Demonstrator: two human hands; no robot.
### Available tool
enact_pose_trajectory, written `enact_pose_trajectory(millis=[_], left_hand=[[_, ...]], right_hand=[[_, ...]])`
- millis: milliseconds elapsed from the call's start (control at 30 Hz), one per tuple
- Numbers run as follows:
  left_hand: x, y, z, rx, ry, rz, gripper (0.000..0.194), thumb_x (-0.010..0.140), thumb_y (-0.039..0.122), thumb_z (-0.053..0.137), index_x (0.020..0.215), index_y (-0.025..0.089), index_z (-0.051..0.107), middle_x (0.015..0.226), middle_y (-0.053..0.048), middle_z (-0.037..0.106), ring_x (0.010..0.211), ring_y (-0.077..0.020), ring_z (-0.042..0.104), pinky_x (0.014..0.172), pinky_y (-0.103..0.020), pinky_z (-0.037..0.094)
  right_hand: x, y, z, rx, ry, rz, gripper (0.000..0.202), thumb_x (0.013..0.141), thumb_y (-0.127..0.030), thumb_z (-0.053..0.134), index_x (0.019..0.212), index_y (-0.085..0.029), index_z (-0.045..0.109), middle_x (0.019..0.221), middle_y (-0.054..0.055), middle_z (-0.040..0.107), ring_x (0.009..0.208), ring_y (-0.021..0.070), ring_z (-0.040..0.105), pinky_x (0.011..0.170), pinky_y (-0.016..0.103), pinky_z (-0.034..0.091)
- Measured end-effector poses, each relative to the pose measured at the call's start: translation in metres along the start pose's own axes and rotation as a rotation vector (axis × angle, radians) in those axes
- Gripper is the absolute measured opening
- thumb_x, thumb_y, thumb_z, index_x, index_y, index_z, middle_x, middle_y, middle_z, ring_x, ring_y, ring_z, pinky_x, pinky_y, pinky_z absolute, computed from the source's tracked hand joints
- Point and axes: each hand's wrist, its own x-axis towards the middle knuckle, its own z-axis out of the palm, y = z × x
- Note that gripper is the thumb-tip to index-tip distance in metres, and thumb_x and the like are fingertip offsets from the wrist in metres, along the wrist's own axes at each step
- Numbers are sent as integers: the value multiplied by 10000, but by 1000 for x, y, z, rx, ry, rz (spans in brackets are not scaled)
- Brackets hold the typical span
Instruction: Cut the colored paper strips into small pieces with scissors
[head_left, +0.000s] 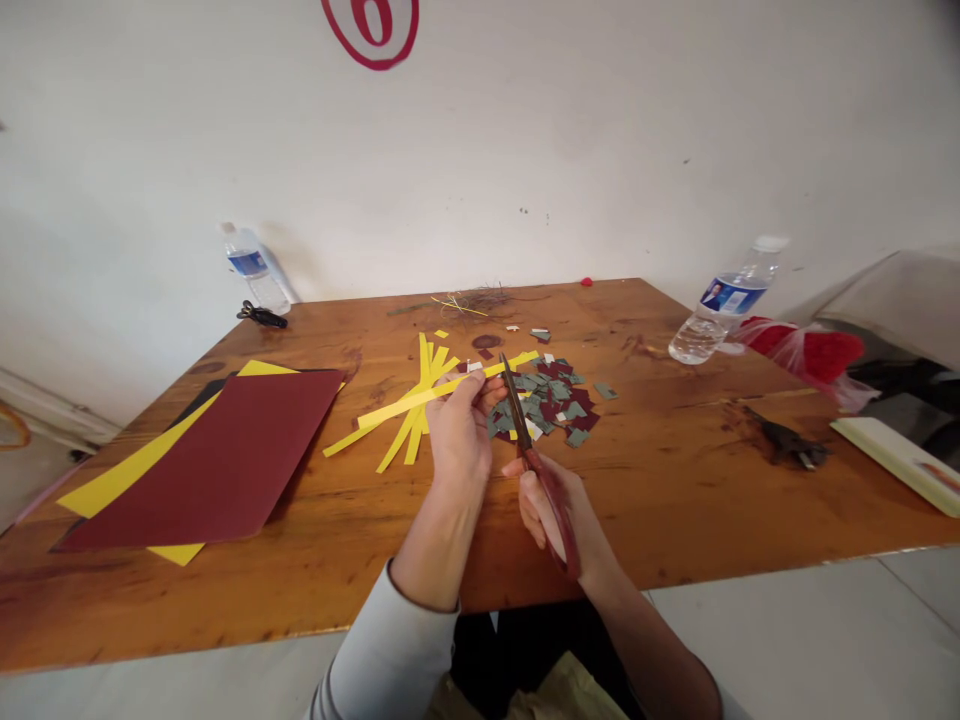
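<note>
My left hand [460, 425] is closed on a long yellow paper strip [401, 402], pinching it between thumb and fingers. The strip's right end reaches past the scissors [517, 405]. My right hand [559, 510] grips the scissors by their red handles, with the dark blades pointing away from me across the strip. Whether the blades are parted is hard to make out. Beneath and left of my left hand, several yellow strips [412, 440] lie fanned out. A pile of small green, maroon and white paper pieces [559, 395] lies on the table beyond the scissors.
Maroon and yellow sheets [217, 460] lie stacked at the left of the wooden table [675, 500]. Water bottles stand at the back left [255, 268] and right [724, 300]. A dark cable with a plug [791, 440] and a pale box [900, 460] are at the right.
</note>
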Motion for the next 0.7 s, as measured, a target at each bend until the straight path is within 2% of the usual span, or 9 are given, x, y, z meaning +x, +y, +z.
enact_pose_trajectory(millis=[300, 500, 700], left_hand=[[0, 2, -1, 25, -32, -14, 254, 692, 131, 800, 668, 161, 549, 626, 17, 638, 587, -126, 691, 630, -229, 571], [0, 3, -1, 30, -33, -15, 255, 694, 121, 796, 664, 163, 547, 622, 17, 642, 580, -126, 688, 638, -236, 577], [-1, 5, 1, 9, -15, -35, 180, 702, 86, 751, 677, 146, 583, 634, -1, 662, 574, -116, 681, 630, -220, 572]], right_hand=[[-1, 3, -3, -56, 13, 3, 769, 664, -938, 658, 899, -207, 617, 515, -115, 345, 354, 51, 263, 336, 192, 232], [-1, 4, -5, -5, 1, -7, 644, 717, -830, 731, 880, -218, 618, 483, -127, 332, 333, 51, 251, 320, 188, 237], [3, 4, -5, 21, -3, 14, 595, 714, -775, 763, 852, -212, 627, 451, -131, 334, 309, 57, 273, 302, 186, 257]])
